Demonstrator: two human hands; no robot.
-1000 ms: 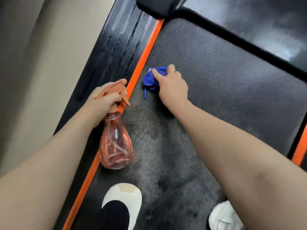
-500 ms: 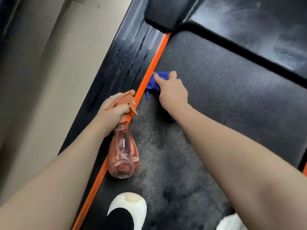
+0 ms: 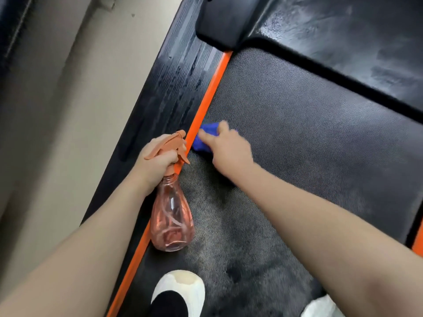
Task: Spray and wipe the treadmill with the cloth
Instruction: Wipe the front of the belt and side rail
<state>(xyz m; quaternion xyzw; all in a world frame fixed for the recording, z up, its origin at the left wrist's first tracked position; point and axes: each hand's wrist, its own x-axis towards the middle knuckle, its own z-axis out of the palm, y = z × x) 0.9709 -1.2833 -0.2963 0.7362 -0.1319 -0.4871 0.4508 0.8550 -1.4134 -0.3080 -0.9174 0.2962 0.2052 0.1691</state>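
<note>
The treadmill's grey textured belt [image 3: 309,138] runs diagonally, edged by an orange strip [image 3: 206,106] and a black ribbed side rail [image 3: 174,88]. My right hand [image 3: 229,149] holds a bunched blue cloth [image 3: 203,138] against the belt right beside the orange strip; most of the cloth is hidden under the hand. My left hand [image 3: 155,161] grips the orange trigger head of a clear pink spray bottle [image 3: 171,223], which hangs over the orange strip just left of the cloth. Damp dark patches mark the belt near my feet.
The black glossy motor cover [image 3: 343,37] lies at the far end of the belt. A beige floor [image 3: 68,110] lies to the left of the rail. My two white shoes [image 3: 180,291] stand on the belt at the bottom. A second orange strip [image 3: 418,239] shows at the right edge.
My right hand has slid the blue cloth left across the belt to the orange strip and a little nearer to me. The bottle hand has stayed beside it.
</note>
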